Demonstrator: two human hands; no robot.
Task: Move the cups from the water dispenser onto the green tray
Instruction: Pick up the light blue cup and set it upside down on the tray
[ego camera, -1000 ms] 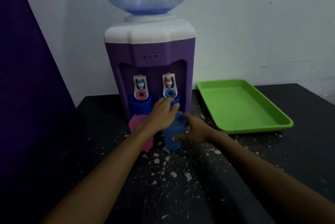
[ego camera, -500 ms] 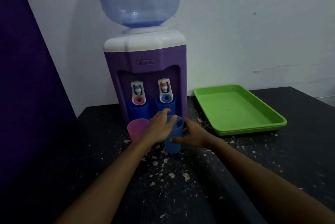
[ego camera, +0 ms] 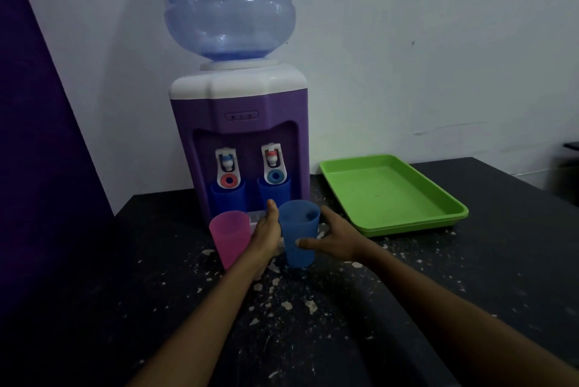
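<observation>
A blue cup (ego camera: 299, 231) stands upright on the dark table in front of the purple water dispenser (ego camera: 239, 136). My right hand (ego camera: 329, 238) wraps around its right side, thumb across the front. My left hand (ego camera: 266, 234) presses against the cup's left side, between it and a pink cup (ego camera: 228, 238) that stands just to the left. Two more blue cups (ego camera: 227, 198) (ego camera: 275, 194) sit in the dispenser's recess under the taps. The green tray (ego camera: 391, 195) lies empty to the right of the dispenser.
A large clear water bottle (ego camera: 227, 1) tops the dispenser. White flakes litter the black table (ego camera: 313, 305) around the cups. A purple panel (ego camera: 37, 167) rises at the left, and a white wall stands behind.
My left hand has come off the blue cup's rim and moved down to its left side. The camera has tilted up, showing more of the bottle. The cups have stayed in place.
</observation>
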